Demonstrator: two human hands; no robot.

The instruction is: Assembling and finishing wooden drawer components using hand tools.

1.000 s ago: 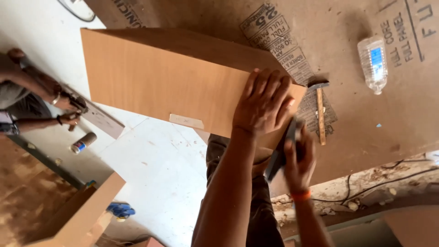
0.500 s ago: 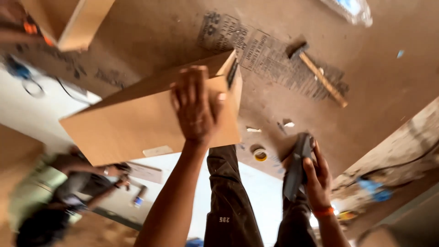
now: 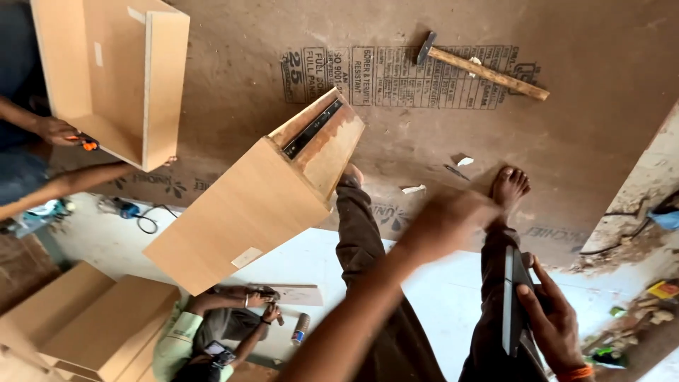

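- The drawer box [image 3: 247, 212] stands on the hardboard floor sheet [image 3: 601, 56], left of the person's legs.
- The hammer [image 3: 481, 67] lies beyond the feet.
- The right hand [image 3: 552, 322] holds a drawer slide [image 3: 511, 301] beside the right knee.

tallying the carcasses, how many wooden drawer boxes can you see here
4: one drawer box with a black slide rail stands by the person's leg, one is held by a co-worker at top left, two sit at bottom left. More may lie out of frame.

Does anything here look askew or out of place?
The wooden drawer box stands tilted, apparently leaning against the person's leg, with no hand on it. Small offcuts lie scattered beside a bare foot.
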